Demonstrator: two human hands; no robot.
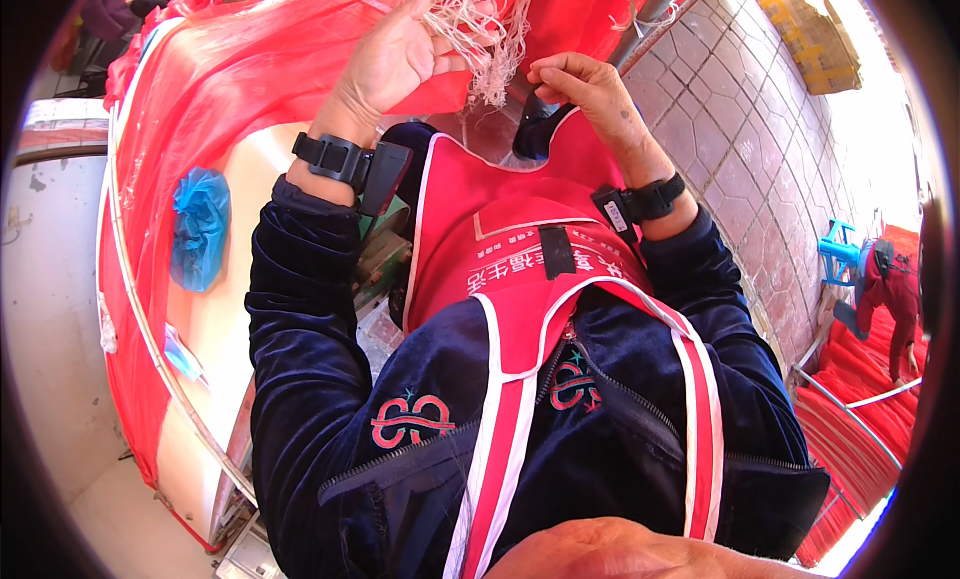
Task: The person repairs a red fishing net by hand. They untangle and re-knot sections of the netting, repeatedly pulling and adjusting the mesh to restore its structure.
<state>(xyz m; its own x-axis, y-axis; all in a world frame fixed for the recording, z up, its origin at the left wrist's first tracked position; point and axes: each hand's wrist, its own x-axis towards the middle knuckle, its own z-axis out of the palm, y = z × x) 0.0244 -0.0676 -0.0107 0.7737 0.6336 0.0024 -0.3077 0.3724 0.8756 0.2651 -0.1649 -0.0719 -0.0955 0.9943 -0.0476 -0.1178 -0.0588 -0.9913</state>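
My left hand (395, 64) is raised at the top middle, palm turned up and fingers curled. A tangled bundle of pale strings (490, 49) lies across its fingers, and loose ends dangle below. To the right of it, my right hand (590, 91) has thumb and forefinger pinched together. Anything between those fingertips is too small to make out. Sheer red netting (400, 29) spreads behind the strings and off to the left. A red apron (540, 249) covers my lap beneath both hands.
A blue plastic bag (200, 229) sits on the pale tabletop (265, 169) at the left. Along the table runs a thin curved pole (135, 279). At right are a cardboard box (808, 39), a blue stool (840, 251), and a person (885, 294) near more red material.
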